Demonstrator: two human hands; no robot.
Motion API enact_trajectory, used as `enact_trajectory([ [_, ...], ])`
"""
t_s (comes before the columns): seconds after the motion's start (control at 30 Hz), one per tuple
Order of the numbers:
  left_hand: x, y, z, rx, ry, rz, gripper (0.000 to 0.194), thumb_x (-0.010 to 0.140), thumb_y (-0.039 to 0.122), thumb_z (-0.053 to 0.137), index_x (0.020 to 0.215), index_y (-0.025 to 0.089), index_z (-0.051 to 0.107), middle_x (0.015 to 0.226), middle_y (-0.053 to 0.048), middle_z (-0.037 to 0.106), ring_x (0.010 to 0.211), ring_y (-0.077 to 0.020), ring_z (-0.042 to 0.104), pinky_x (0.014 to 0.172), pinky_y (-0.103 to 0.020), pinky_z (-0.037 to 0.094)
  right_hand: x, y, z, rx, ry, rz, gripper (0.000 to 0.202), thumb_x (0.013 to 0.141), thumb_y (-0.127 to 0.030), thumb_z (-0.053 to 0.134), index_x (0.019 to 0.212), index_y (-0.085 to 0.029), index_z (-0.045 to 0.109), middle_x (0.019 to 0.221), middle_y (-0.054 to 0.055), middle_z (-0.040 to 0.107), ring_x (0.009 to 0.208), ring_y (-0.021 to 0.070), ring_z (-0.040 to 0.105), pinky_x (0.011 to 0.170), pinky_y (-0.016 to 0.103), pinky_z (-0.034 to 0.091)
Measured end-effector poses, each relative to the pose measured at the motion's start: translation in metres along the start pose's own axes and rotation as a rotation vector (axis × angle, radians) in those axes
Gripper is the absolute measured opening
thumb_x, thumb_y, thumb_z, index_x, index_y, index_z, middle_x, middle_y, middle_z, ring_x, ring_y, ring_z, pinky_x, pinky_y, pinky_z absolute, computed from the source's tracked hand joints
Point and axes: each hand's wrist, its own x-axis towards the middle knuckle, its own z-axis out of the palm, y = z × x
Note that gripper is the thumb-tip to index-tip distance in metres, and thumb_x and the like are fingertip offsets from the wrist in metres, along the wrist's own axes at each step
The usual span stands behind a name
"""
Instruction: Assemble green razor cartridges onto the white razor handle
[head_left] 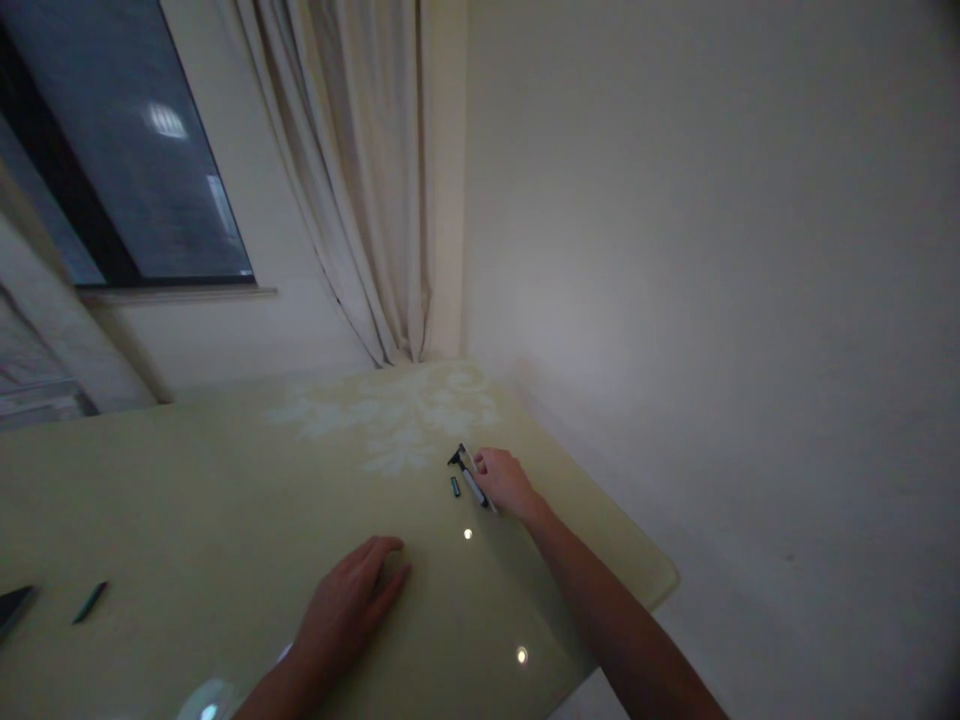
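My right hand (506, 482) is closed at the far right part of the table, its fingertips bent against a thin white strip (471, 458). Right beside that strip lies a slim tool with a black T-shaped head (457, 456) and a grey handle (474, 487), somewhat like a razor. Whether strip and tool are joined I cannot tell. A small dark cylinder (454, 487), like a battery, rests just left of the handle. Nearer to me, my left hand (349, 600) lies over the tabletop with thumb and fingers apart, holding nothing.
The glossy pale yellow table (225, 490) has a white leaf pattern and bright reflections. A dark pen-like stick (91, 602) and the corner of a dark flat object (15, 606) lie at left. A wall (712, 300) borders the right; a curtain (367, 200) hangs behind.
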Motion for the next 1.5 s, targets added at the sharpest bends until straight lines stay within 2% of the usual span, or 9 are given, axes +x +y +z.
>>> enact_trajectory([
  [0.07,0.0,-0.003,-0.005,0.035,0.037,-0.022,0.029,0.101,0.046,0.056,0.115,0.027,0.072,0.111,-0.007,0.077,0.099,-0.0262,0.074,0.09,-0.039,0.057,0.001,-0.007,0.005,-0.012,-0.01,-0.029,0.022,0.09,-0.014,0.065,0.108,-0.018,0.078,0.102,0.01,0.081,0.093,0.0223,0.074,0.074,0.025,0.044],
  [0.2,0.006,-0.009,-0.015,0.2,0.104,-0.081,0.034,0.094,0.049,0.065,0.118,0.027,0.076,0.117,-0.009,0.074,0.113,-0.0333,0.068,0.1,-0.05,0.049,0.004,-0.023,0.015,-0.031,-0.024,-0.085,0.023,0.087,-0.014,0.067,0.107,-0.018,0.078,0.106,0.011,0.08,0.097,0.0235,0.074,0.076,0.026,0.045],
  [0.3,0.009,-0.015,-0.021,0.273,0.106,-0.157,0.044,0.091,0.05,0.067,0.128,0.028,0.074,0.128,-0.011,0.071,0.121,-0.0362,0.064,0.104,-0.055,0.044,0.003,-0.035,0.023,-0.039,-0.039,-0.123,0.024,0.086,-0.015,0.068,0.107,-0.018,0.078,0.107,0.012,0.08,0.097,0.0242,0.073,0.076,0.026,0.045],
  [0.43,0.011,-0.018,-0.023,0.259,0.091,-0.161,0.051,0.092,0.05,0.067,0.136,0.026,0.071,0.142,-0.013,0.067,0.13,-0.0368,0.06,0.111,-0.056,0.039,-0.001,-0.054,0.031,-0.042,-0.056,-0.171,0.025,0.086,-0.016,0.068,0.109,-0.017,0.077,0.111,0.014,0.079,0.1,0.0263,0.073,0.077,0.027,0.047],
  [0.63,0.024,-0.017,-0.022,0.203,0.066,-0.098,0.053,0.093,0.049,0.068,0.139,0.022,0.07,0.146,-0.014,0.067,0.133,-0.0346,0.062,0.116,-0.051,0.041,-0.01,-0.091,0.048,-0.019,-0.091,-0.25,0.025,0.087,-0.022,0.069,0.111,-0.018,0.076,0.11,0.012,0.08,0.099,0.0254,0.074,0.076,0.027,0.047],
  [0.77,0.038,-0.023,-0.029,0.18,0.056,-0.075,0.055,0.091,0.049,0.071,0.138,0.021,0.071,0.142,-0.013,0.069,0.125,-0.0317,0.068,0.111,-0.044,0.047,-0.011,-0.108,0.057,0.002,-0.103,-0.296,0.023,0.088,-0.02,0.065,0.109,-0.018,0.075,0.109,0.012,0.079,0.099,0.0253,0.074,0.077,0.028,0.047],
  [0.9,0.045,-0.032,-0.036,0.165,0.058,-0.075,0.048,0.087,0.047,0.077,0.129,0.025,0.078,0.135,-0.013,0.072,0.123,-0.0349,0.068,0.109,-0.048,0.048,-0.008,-0.113,0.062,0.021,-0.093,-0.301,0.033,0.088,-0.019,0.065,0.121,-0.019,0.069,0.112,0.012,0.078,0.102,0.0257,0.073,0.079,0.028,0.047],
  [1.03,0.047,-0.04,-0.04,0.143,0.055,-0.069,0.038,0.086,0.042,0.077,0.123,0.03,0.081,0.131,-0.01,0.073,0.118,-0.0329,0.071,0.107,-0.046,0.051,-0.008,-0.114,0.066,0.032,-0.091,-0.291,0.037,0.089,-0.022,0.065,0.126,-0.021,0.065,0.111,0.011,0.078,0.1,0.025,0.073,0.076,0.028,0.046],
  [1.5,0.052,-0.03,-0.037,0.149,0.047,-0.131,0.023,0.089,0.039,0.072,0.108,0.03,0.083,0.131,-0.007,0.071,0.12,-0.0288,0.067,0.107,-0.043,0.047,-0.01,-0.108,0.062,0.018,-0.076,-0.253,0.021,0.09,-0.022,0.064,0.109,-0.02,0.07,0.111,0.012,0.076,0.101,0.027,0.072,0.077,0.03,0.048],
])
